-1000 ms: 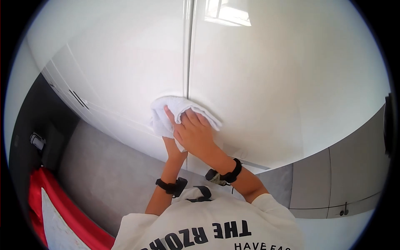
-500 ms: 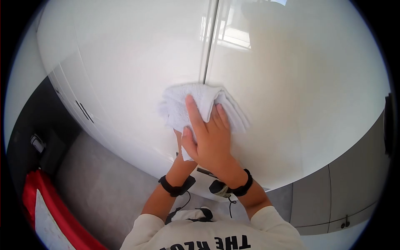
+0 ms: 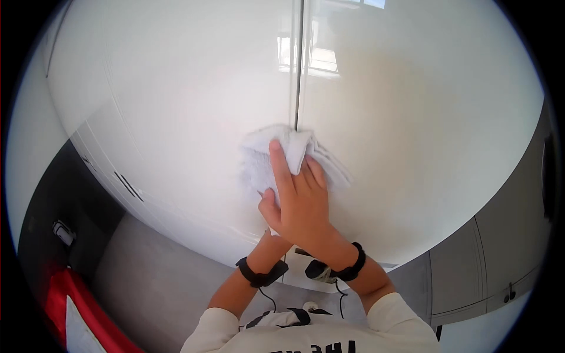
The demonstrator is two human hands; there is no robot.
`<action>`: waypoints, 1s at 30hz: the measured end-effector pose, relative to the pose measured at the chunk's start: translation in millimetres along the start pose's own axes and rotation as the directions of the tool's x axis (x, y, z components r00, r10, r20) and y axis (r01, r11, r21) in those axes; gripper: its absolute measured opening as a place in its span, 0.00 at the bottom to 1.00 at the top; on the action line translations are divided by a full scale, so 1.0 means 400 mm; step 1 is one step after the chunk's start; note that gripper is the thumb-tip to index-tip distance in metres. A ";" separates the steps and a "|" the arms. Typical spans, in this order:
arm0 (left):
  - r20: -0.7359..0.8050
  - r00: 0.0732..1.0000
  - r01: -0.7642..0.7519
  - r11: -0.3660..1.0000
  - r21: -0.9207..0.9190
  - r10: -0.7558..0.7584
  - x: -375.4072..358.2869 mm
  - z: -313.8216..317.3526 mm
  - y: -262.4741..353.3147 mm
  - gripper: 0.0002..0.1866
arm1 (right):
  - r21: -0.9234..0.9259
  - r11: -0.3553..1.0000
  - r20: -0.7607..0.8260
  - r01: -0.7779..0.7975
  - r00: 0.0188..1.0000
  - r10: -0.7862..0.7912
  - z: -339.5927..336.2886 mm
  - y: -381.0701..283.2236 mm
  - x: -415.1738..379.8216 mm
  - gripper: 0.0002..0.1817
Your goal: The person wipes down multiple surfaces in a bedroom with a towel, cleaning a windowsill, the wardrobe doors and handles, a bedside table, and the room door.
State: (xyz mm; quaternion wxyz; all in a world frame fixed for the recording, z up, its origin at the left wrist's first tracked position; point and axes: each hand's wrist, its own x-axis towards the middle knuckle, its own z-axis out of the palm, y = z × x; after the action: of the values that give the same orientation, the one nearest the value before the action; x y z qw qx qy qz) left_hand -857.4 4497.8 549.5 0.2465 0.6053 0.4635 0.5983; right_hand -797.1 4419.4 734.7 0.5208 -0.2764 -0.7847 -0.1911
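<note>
A white cloth point(image 3: 257, 167), folded and crumpled, lies against the glossy white cabinet door point(image 3: 194, 106), across the seam between two panels. My right hand point(image 3: 303, 200) presses on it; the index finger stretches over the cloth, while other fingertips tuck beneath a raised fold. The thumb is bent at the cloth's lower left side. Below and behind it is my left hand point(image 3: 275, 240), mostly hidden by the right hand and the cloth, so its fingers do not show. Both wrists wear black bands.
Another white door panel point(image 3: 424, 147) extends to the right, with a window reflection near the seam. A slotted dark handle point(image 3: 128, 186) is at left. Grey floor point(image 3: 153, 259), a red-edged item point(image 3: 100, 317) and grey cabinets point(image 3: 459, 265) lie lower down.
The view has shifted slightly, with floor items sitting lower and further right. The cloth stays by the seam and looks more bunched; its lower corner that hung beside the thumb is now mostly hidden.
</note>
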 end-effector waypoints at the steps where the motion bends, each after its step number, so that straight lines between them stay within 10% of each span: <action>1: -0.004 1.000 -0.005 1.000 -0.009 0.005 0.036 -0.005 0.000 0.38 | -0.004 1.000 -0.044 -0.002 0.999 0.001 -0.011 -0.006 0.053 0.39; 12: 0.129 0.989 0.079 0.997 -0.016 -0.076 -0.223 -0.018 -0.053 0.39 | -0.186 0.971 0.073 -0.149 0.984 0.165 0.101 -0.063 -0.199 0.36; 17: 0.146 0.988 0.055 0.998 -0.027 -0.051 -0.229 -0.007 -0.034 0.39 | 0.052 0.968 0.163 -0.244 0.959 0.232 0.086 -0.062 -0.264 0.34; 27: 0.089 0.978 -0.191 0.981 0.038 0.187 -0.101 0.095 0.227 0.39 | 0.007 0.941 -0.145 -0.339 0.930 0.337 -0.220 0.100 -0.255 0.35; 30: 0.091 0.878 -0.465 0.793 0.394 0.470 -0.118 0.178 0.326 0.39 | -0.187 0.893 -0.283 -0.409 0.893 0.350 -0.320 0.176 -0.315 0.34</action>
State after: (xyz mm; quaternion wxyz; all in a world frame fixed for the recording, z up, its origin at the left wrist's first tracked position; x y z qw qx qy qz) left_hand -748.2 4417.1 626.1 -0.0418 0.7351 0.4142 0.5351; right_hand -623.1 4369.0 668.3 0.6020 -0.4613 -0.6166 -0.2113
